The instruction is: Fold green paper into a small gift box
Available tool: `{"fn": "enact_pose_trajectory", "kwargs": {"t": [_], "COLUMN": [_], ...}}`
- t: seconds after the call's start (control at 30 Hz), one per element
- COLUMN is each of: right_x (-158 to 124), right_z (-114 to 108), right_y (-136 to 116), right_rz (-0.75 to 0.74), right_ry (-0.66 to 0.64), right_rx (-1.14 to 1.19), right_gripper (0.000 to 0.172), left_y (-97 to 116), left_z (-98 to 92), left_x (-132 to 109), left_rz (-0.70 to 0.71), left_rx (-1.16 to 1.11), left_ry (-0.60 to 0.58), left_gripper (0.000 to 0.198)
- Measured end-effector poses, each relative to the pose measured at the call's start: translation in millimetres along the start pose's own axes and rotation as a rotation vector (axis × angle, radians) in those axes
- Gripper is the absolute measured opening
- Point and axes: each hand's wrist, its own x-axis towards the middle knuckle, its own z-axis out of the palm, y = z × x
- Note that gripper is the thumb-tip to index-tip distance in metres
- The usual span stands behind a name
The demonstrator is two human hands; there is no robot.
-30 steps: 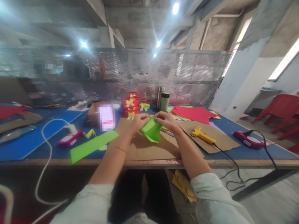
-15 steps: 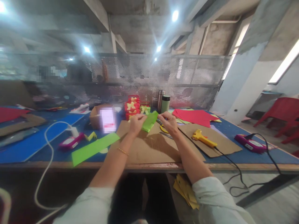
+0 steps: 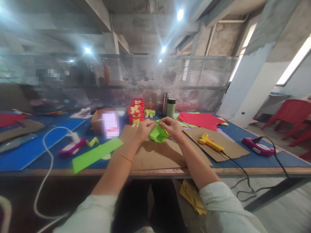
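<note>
Both of my hands pinch a folded piece of bright green paper point(image 3: 157, 134) just above a brown cardboard sheet point(image 3: 155, 154) on the table. My left hand point(image 3: 144, 128) grips its left top edge. My right hand point(image 3: 171, 126) grips the right top edge, fingers curled over it. The paper hangs bent between them. A long green paper strip point(image 3: 96, 154) lies flat to the left.
A yellow glue gun point(image 3: 209, 141) with a black cord lies on cardboard at the right. Red gift boxes with yellow bows point(image 3: 136, 112) and two flasks point(image 3: 169, 105) stand behind. Red paper sheets point(image 3: 199, 119), purple devices point(image 3: 71, 147) point(image 3: 257, 145), a white cable and red chairs point(image 3: 291, 113) surround the table.
The green paper went from hanging open, to a flat raised strip, to a bent fold now held lower between both hands. My hands came closer together.
</note>
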Motion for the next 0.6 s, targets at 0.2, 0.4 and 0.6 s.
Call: {"fn": "enact_pose_trajectory", "kwargs": {"t": [0.2, 0.4, 0.6], "right_x": [0, 1, 1], "right_z": [-2, -3, -2], "right_y": [1, 6, 7], "right_rz": [-0.013, -0.027, -0.053], "right_ry": [-0.022, -0.038, -0.045], "right_rx": [0.021, 0.029, 0.011], "right_gripper": [0.034, 0.032, 0.033], "left_y": [-8, -17, -19], "left_z": [2.0, 0.9, -0.2], "left_x": [1, 4, 6], "left_rz": [-0.096, -0.117, -0.111], "left_rx": [-0.124, -0.153, -0.114], "left_ry": [0.059, 0.064, 0.063], "left_gripper": [0.034, 0.038, 0.034]}}
